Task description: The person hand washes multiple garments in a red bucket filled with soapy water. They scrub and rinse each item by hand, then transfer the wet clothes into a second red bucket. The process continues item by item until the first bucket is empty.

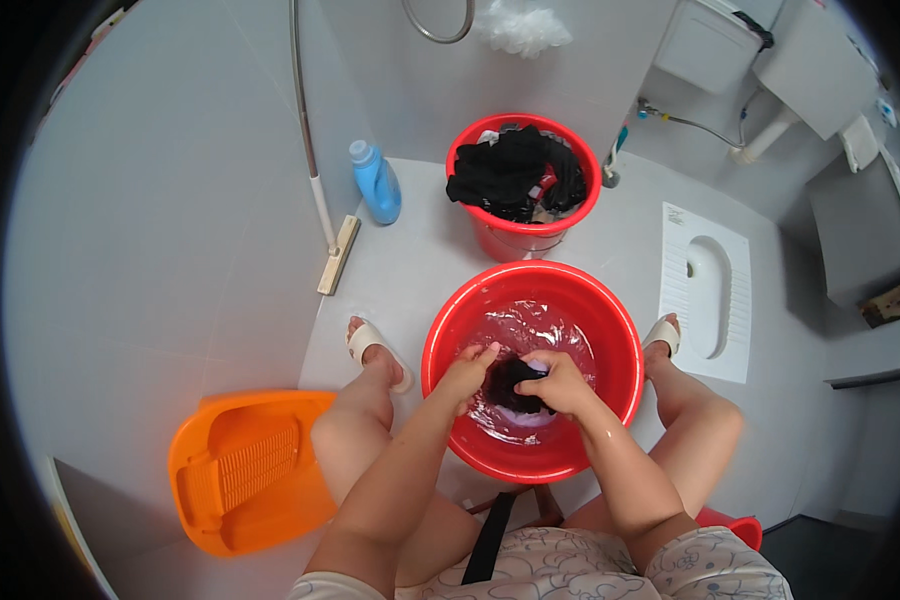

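A red plastic basin (pixel 436 339) of water sits on the floor between my feet. My right hand (pixel 560 384) grips a wet black cloth (pixel 508 388) in the middle of the basin, thumb on top. A bit of lavender fabric shows by its fingers. More lavender fabric (pixel 526 417) lies in the water just under the black cloth. At the cloth's left side is my left hand (pixel 468 377), fingers apart and low over the water. Some of its fingers are hidden, and whether it touches the cloth is unclear.
Beyond the basin stands a red bucket (pixel 504 238) heaped with dark clothes (pixel 506 169). A blue detergent bottle (pixel 377 184) and a floor brush (pixel 339 255) are at the left wall. An orange washboard tub (pixel 217 517) lies left; a squat toilet (pixel 709 300) is right.
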`<state>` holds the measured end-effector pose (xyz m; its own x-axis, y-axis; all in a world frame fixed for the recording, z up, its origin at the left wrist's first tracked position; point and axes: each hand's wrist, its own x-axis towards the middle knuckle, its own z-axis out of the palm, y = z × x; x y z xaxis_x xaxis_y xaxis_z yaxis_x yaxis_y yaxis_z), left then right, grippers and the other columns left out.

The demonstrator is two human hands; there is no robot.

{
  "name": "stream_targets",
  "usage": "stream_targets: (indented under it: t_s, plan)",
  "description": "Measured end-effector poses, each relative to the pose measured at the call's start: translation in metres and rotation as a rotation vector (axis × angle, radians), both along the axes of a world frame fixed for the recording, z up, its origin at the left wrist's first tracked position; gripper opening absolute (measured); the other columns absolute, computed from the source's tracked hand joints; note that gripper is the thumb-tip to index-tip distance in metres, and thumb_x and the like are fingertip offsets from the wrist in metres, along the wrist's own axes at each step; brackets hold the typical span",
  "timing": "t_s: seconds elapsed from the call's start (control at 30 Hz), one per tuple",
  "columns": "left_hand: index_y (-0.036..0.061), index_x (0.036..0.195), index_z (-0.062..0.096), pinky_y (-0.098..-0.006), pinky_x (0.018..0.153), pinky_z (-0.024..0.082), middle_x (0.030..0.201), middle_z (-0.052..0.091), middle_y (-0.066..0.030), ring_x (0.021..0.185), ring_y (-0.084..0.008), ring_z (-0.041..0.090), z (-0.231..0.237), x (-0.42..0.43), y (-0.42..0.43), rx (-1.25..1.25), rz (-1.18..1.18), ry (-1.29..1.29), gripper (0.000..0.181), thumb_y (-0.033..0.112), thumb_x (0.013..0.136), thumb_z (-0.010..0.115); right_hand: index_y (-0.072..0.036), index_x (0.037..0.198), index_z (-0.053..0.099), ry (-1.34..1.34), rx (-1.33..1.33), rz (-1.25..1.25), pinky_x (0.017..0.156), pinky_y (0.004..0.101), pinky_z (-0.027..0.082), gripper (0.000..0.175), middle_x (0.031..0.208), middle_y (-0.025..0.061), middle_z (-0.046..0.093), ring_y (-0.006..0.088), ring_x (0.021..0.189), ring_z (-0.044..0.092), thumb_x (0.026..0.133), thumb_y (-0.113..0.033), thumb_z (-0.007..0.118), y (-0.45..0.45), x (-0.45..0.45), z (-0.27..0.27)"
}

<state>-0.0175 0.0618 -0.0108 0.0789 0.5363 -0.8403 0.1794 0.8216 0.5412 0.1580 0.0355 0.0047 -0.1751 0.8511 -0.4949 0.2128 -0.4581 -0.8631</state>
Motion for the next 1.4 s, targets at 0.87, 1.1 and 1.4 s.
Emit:
stream_targets:
  t_s: [0.87, 1.1, 1.4]
  plan:
    - [0.0131, 0.149, 0.009, -0.0396, 0.105, 0.034, 0.138, 0.041, -0.0259, 0.128, -0.0373, 0.041, -0.054, 0.013, 0.004, 0.431, -0.439, 0.623, 0.088, 0.031, 0.084, 0.066, -0.016, 0.149, 0.003, -0.823, -0.262, -0.113, 0.104, 0.0431, 0.036, 0.108, 0.150, 0.0246, 0.014, 0.0410, 0.130, 0.036, 0.074, -0.065, 0.062, 0.016, 0.026, -0.124]
    - [0.0307, 0.149, 0.000, -0.0564, 0.092, 0.041, 0.151, 0.022, -0.0157, 0.126, -0.0420, 0.040, -0.067, 0.006, 0.005, -0.113, 0.028, 0.118, 0.089, 0.051, 0.085, 0.059, -0.013, 0.114, 0.052, -0.785, -0.094, -0.314, 0.089, 0.0451, 0.046, 0.047, 0.106, 0.0231, 0.060, 0.0413, 0.103, 0.057, 0.070, -0.003, 0.063, 0.021, -0.010, -0.071]
    - [0.0089, 0.110, 0.060, -0.0365, 0.086, 0.049, 0.108, 0.063, -0.0094, 0.099, -0.0218, 0.060, -0.067, 0.008, -0.006, -0.028, 0.434, -0.731, 0.049, 0.053, 0.091, 0.049, -0.014, 0.102, 0.054, -0.164, 0.464, -0.104, 0.073, 0.0448, 0.049, 0.024, 0.095, 0.0140, 0.057, 0.0376, 0.083, 0.059, 0.078, -0.013, 0.057, -0.071, -0.101, 0.068]
